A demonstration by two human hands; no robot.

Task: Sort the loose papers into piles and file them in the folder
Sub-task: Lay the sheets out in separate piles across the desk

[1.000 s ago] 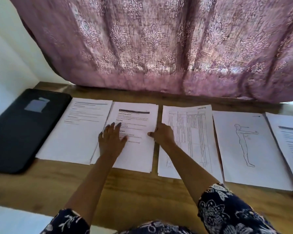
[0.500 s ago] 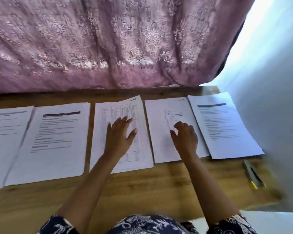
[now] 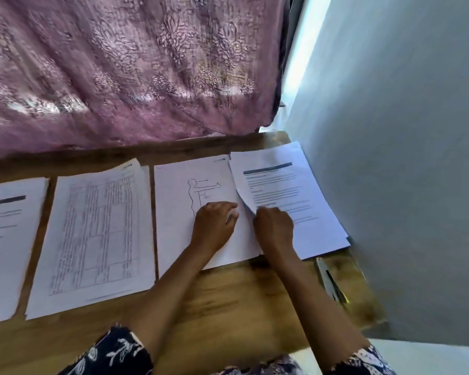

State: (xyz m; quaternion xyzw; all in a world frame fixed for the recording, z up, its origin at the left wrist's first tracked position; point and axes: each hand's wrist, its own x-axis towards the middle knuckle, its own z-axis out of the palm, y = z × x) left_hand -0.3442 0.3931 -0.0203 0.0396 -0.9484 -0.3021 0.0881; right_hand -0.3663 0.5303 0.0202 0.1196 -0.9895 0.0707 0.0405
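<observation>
Several piles of white papers lie in a row on the wooden table (image 3: 228, 307). From left to right they are a text pile (image 3: 3, 239), a pile with a printed grid (image 3: 98, 234), a pile with a body outline (image 3: 179, 212) and a text pile with a dark header bar (image 3: 295, 201). My left hand (image 3: 214, 223) rests on the body-outline pile near its right edge. My right hand (image 3: 274, 228) pinches the left edge of the header-bar pile, which curls up off the table there. The folder is out of view.
A pink patterned curtain (image 3: 119, 77) hangs along the table's far edge. A grey wall (image 3: 404, 185) closes the right side, close to the rightmost pile. A pen-like thing with a yellow tip (image 3: 332, 285) lies near the table's front right corner.
The view has swung right and the black folder has left it. Both hands moved right from pile to pile; the right hand now lifts the edge of the rightmost pile.
</observation>
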